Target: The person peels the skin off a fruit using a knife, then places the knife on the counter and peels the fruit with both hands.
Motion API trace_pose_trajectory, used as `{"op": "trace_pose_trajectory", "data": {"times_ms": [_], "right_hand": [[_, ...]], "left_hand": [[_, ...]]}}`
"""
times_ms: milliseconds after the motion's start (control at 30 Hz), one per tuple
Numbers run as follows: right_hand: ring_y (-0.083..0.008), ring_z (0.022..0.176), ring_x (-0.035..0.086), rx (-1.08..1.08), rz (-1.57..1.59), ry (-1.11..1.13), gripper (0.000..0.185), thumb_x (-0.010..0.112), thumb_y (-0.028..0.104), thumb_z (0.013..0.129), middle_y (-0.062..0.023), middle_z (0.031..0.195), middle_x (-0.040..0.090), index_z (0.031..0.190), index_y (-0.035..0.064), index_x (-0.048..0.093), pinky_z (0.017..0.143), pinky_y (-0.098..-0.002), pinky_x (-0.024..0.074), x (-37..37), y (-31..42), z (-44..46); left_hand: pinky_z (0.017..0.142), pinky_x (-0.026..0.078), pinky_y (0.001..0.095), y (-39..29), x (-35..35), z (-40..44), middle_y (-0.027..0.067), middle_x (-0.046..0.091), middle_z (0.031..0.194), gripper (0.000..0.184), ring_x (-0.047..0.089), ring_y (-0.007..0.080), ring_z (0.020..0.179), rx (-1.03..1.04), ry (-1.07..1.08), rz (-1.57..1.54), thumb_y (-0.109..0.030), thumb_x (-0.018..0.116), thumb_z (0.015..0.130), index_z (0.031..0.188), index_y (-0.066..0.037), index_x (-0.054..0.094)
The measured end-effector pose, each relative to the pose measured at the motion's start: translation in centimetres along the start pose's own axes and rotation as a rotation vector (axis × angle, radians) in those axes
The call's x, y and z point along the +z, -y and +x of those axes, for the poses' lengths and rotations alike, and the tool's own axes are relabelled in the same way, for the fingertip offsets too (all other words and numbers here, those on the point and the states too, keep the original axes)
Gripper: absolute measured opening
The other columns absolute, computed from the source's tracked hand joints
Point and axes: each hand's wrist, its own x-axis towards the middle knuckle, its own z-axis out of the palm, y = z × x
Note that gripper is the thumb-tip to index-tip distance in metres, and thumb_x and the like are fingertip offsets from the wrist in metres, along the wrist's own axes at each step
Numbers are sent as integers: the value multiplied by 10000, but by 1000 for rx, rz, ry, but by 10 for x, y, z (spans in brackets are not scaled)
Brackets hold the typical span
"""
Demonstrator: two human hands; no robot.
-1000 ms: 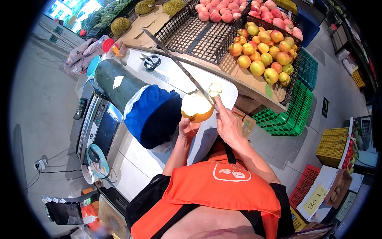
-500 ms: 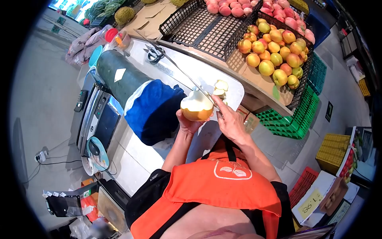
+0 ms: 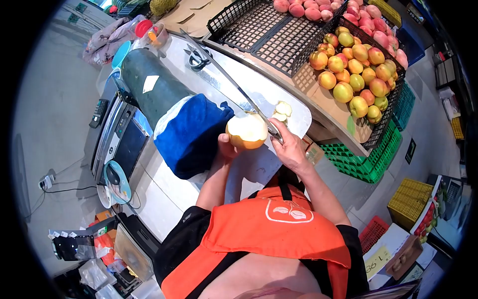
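Observation:
My left hand (image 3: 228,147) cups a round, partly peeled fruit (image 3: 247,132) from below and the left. Its upper part shows pale flesh, and yellow-orange skin remains around the bottom; the exact kind is unclear. In my right hand (image 3: 290,148) is the handle of a long knife (image 3: 243,91). The narrow blade points up and left, its lower end close to the fruit's right side. Cut peelings (image 3: 283,109) lie on the white tabletop (image 3: 254,172) just beyond the knife.
A large dark green melon (image 3: 157,82) and a blue cloth (image 3: 191,137) lie left. Scissors (image 3: 199,61) rest behind. Crates of yellow-red fruit (image 3: 356,79) and peaches (image 3: 311,11) stand right, above a green crate (image 3: 363,157). A scale-like machine (image 3: 115,142) is at far left.
More pale flesh faces up on the fruit, with less skin showing. The knife has shifted down along the fruit's right side, and my right hand has moved slightly right and down.

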Motion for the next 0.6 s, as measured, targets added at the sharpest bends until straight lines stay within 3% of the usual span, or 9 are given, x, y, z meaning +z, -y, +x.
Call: {"op": "trace_pose_trajectory", "data": {"times_ms": [67,200,300,333,367,433,533,600], "right_hand": [[-364,841,635,9,2,26,505,554,100,838,-179,978,643,1313,240,451,740,-415,508,-1,-1,3],[-361,865,637,-34,-49,63,504,569,125,841,-183,1020,639,1315,248,453,758,-420,510,-9,-4,6],[-359,867,641,68,-149,48,526,578,133,844,-173,1047,638,1336,256,440,762,-419,515,-17,-23,15],[-372,828,643,4,-182,-26,533,570,137,849,-182,976,648,1351,248,428,740,-430,507,-19,-40,18],[-390,814,639,191,-144,44,524,566,136,846,-201,889,647,1346,214,429,727,-445,491,-30,-30,25],[-400,792,636,153,-64,-15,539,563,127,833,-225,813,632,1347,192,415,708,-451,477,-27,-51,36],[-318,931,631,198,-36,42,605,586,106,808,-212,1012,634,1373,112,370,822,-381,475,-22,-69,52],[-284,1007,608,258,-25,70,706,615,105,794,-223,1130,601,1418,70,287,878,-360,456,-17,-79,59]], "left_hand": [[808,537,460,-5,11,4,209,490,1292,927,576,354,1076,-7,60,-1,-446,699,633,1360,4,341],[855,510,412,-1,10,5,208,507,1259,1009,584,349,1042,-42,-12,-42,-519,734,593,1351,20,344],[875,492,414,0,19,4,211,511,1247,1058,583,345,1031,-112,158,-63,-550,746,559,1351,21,340],[889,484,420,-1,27,5,213,508,1251,1040,577,347,1043,-112,223,-26,-535,741,569,1351,23,343],[904,476,426,-3,35,3,216,505,1255,1022,572,349,1055,-107,261,7,-520,737,579,1351,25,346],[913,473,445,5,24,-4,218,496,1268,987,560,355,1081,-101,150,-21,-494,723,603,1354,24,346],[898,488,482,9,1,-13,220,476,1296,933,541,370,1120,-92,-69,-62,-461,695,646,1362,19,339],[973,424,499,8,2,-16,210,460,1330,880,511,365,1169,-99,-18,-196,-408,666,676,1378,0,329]]}}
